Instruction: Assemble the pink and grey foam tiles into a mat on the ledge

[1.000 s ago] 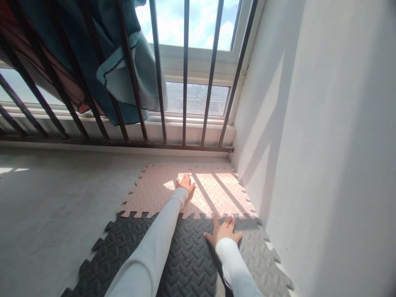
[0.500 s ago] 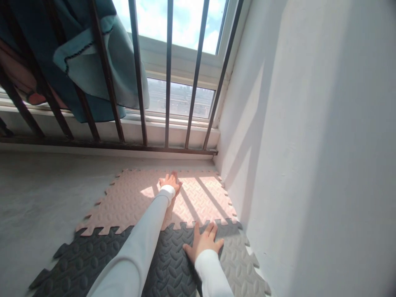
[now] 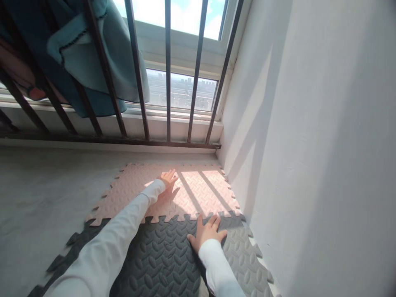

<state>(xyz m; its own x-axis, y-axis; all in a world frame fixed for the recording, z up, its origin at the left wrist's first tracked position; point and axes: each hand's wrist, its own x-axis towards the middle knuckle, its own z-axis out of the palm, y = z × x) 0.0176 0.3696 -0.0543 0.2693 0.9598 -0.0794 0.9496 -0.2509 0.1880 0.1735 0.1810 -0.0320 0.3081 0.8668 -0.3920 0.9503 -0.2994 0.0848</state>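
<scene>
My left hand (image 3: 168, 180) lies flat with fingers spread on a pink foam puzzle mat (image 3: 123, 194), in a patch of sunlight. My right hand (image 3: 208, 233) presses flat, fingers apart, on the seam where a dark grey foam mat (image 3: 154, 255) meets a lighter grey mat (image 3: 244, 255), just below the pink mat's toothed edge. Both arms wear white long sleeves. Neither hand holds anything.
The mats sit in a floor corner against a white wall (image 3: 309, 144) on the right. A dark metal railing (image 3: 167, 82) stands in front of the window, with teal cloth (image 3: 93, 53) draped over it. Bare grey concrete floor (image 3: 40, 194) stretches to the left.
My left hand has slid a little left and toward me on the pink mat. The right hand stays at the seam. The view has shifted slightly.
</scene>
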